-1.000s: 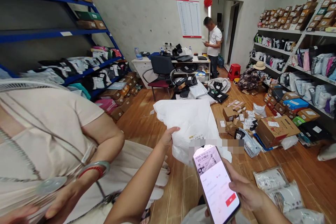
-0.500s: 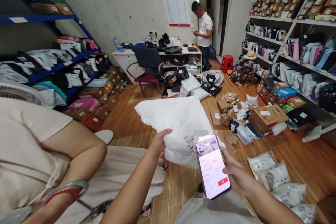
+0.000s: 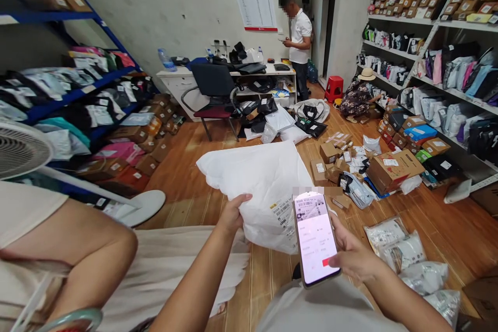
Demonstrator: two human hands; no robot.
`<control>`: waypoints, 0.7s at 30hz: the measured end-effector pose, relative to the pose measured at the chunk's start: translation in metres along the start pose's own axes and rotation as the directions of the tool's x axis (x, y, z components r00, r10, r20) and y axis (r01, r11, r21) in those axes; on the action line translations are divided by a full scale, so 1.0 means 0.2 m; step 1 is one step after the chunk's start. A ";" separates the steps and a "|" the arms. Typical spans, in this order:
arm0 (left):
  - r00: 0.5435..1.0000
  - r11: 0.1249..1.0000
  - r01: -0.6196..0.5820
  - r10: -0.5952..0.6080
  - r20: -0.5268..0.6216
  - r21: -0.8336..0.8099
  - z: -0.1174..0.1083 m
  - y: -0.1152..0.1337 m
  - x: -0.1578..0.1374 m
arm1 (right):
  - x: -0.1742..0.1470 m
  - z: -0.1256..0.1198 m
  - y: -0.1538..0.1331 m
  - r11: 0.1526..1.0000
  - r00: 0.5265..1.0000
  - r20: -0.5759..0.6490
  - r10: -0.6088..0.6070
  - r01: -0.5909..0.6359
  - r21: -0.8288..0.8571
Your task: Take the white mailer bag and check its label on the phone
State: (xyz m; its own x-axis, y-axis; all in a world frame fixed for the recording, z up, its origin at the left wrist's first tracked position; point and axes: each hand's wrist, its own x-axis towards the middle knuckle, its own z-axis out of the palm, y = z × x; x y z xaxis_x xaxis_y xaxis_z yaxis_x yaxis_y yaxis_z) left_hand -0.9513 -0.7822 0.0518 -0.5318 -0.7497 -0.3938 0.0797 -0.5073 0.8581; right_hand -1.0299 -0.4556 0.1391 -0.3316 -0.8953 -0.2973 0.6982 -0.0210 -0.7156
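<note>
My left hand (image 3: 232, 213) grips the near edge of a large white plastic parcel bag (image 3: 259, 181), holding it up in front of me. A shipping label (image 3: 282, 210) shows on the bag's lower right part. My right hand (image 3: 352, 257) holds a smartphone (image 3: 315, 238) upright just right of that label, its lit screen showing a barcode image and a red button.
A person in a beige top (image 3: 58, 249) stands close at my left, next to a white fan (image 3: 21, 148). Blue shelves (image 3: 73, 93) and white shelves (image 3: 447, 88) hold parcels. Boxes (image 3: 391, 168) and bags (image 3: 412, 264) litter the wooden floor. Beyond them are a desk (image 3: 233, 78) with a chair, a standing person (image 3: 299, 44) and a crouching person (image 3: 357, 98).
My view has tilted down and swung right, so the person at my left fills less of it. The bag and the phone keep their grip and sit slightly lower and nearer together.
</note>
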 end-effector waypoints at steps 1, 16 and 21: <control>1.000 1.000 0.007 -0.007 0.002 -0.004 0.00 0.00 0.00 | 0.00 0.00 0.00 0.999 1.000 0.009 0.005 -0.006 0.036; 0.993 0.993 0.116 -0.115 -0.025 0.037 0.06 -0.06 -0.07 | 0.24 -0.19 0.05 0.951 0.831 -0.532 0.163 0.011 0.308; 0.985 0.985 0.170 -0.168 -0.050 0.030 0.07 -0.09 -0.09 | 0.30 -0.26 0.09 0.945 0.774 -0.588 0.235 -0.040 0.325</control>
State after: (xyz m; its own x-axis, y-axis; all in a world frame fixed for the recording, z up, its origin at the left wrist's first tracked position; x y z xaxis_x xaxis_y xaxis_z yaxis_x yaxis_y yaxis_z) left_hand -0.9546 -0.7528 0.0475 -0.4950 -0.6740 -0.5484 -0.0372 -0.6141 0.7883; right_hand -1.0700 -0.4864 0.0758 -0.4653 -0.4361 -0.7702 0.8794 -0.1286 -0.4584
